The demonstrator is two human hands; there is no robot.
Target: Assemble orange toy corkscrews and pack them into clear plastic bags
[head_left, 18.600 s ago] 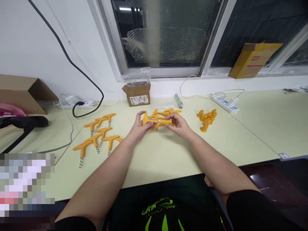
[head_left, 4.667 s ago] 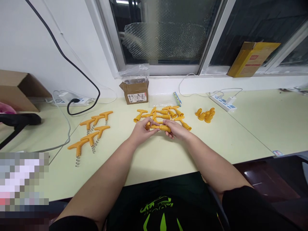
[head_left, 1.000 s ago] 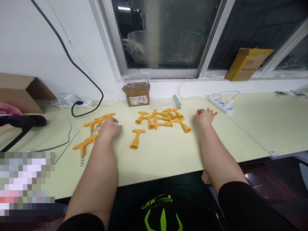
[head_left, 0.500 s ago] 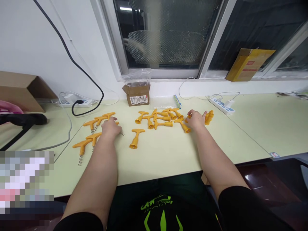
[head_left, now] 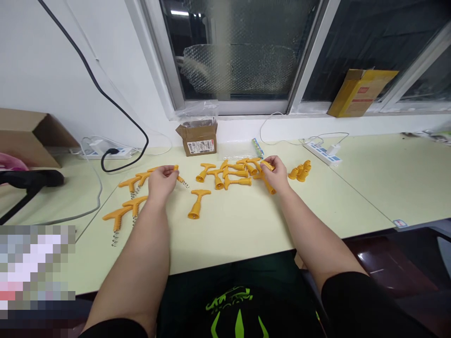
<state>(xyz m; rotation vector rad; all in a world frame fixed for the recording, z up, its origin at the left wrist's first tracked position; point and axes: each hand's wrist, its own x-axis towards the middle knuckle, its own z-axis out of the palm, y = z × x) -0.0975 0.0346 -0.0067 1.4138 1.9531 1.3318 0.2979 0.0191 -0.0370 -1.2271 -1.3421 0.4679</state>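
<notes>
Holding corkscrew [head_left: 180, 180] (labelled box [head_left: 198, 137] beyond)

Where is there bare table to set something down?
Bare tabletop shows between the forearms, nearer than the lone capped corkscrew, and right of the rightmost power strip. Crowded: the yellow corkscrew cluster by the right hand, and the open-spiral handles by the left hand.

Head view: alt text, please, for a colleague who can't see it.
Left hand holds a yellow corkscrew, right hand a yellow sleeve, above a pale table with loose corkscrews, sleeved ones and spare sleeves.
</notes>
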